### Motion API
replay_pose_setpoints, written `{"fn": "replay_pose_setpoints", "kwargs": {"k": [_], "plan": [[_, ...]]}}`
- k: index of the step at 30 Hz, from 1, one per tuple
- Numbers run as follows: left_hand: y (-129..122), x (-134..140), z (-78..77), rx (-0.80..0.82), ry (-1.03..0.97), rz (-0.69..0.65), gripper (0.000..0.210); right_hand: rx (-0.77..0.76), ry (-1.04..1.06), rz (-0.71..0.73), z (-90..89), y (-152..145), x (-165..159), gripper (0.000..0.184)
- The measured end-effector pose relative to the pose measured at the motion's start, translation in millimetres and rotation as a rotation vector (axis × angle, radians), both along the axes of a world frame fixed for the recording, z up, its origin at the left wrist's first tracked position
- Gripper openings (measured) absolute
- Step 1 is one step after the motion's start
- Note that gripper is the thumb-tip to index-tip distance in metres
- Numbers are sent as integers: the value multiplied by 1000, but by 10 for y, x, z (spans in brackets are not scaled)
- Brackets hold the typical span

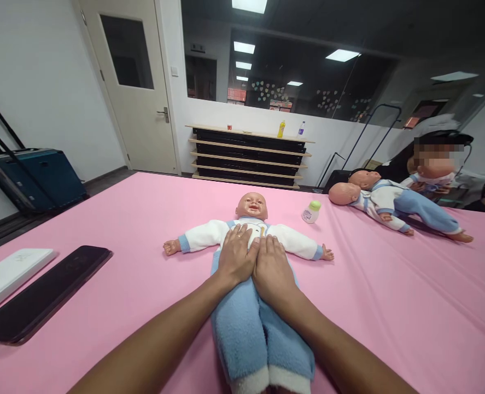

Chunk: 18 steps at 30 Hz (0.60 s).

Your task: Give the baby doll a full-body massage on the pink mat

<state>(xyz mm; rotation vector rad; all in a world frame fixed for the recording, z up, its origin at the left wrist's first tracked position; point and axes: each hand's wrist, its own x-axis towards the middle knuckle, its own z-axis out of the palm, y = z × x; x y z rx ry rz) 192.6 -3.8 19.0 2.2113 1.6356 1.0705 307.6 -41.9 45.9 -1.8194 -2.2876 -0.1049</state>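
Note:
A baby doll (pixel 242 323) in a white top and fuzzy blue trousers lies on its back in front of me, head away from me and arms spread. My left hand (pixel 239 253) rests flat on the left side of its chest and belly, fingers stretched out. Beside it, my right hand (pixel 273 268) lies flat on the other side, fingers extended and close together. The two thumbs meet near the middle of the doll. Part of the doll's top is hidden under my palms. Neither hand grips anything.
The table has a pink cover (pixel 144 219). At left lie a black phone (pixel 45 293) and a white box (pixel 12 276). A green-capped white bottle (pixel 311 212) stands right of the doll's head. Farther right are two more dolls (pixel 402 200) and a person (pixel 406 150) holding another doll.

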Motion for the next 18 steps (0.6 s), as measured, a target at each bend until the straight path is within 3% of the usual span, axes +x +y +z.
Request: {"fn": "replay_pose_setpoints", "kwargs": {"k": [7,12,15,18], "plan": [[-39,-2,-69,99,-191,143,44,54,132,361,40,83,65,52],[-149,51,-6,276,-257,108,35,39,259,506,49,250,202,57],[-199,80,22,341,-242,40,31,32,302,508,20,346,247,59],[-230,85,46,354,-222,-27,28,18,311,371,-35,418,266,62]]}}
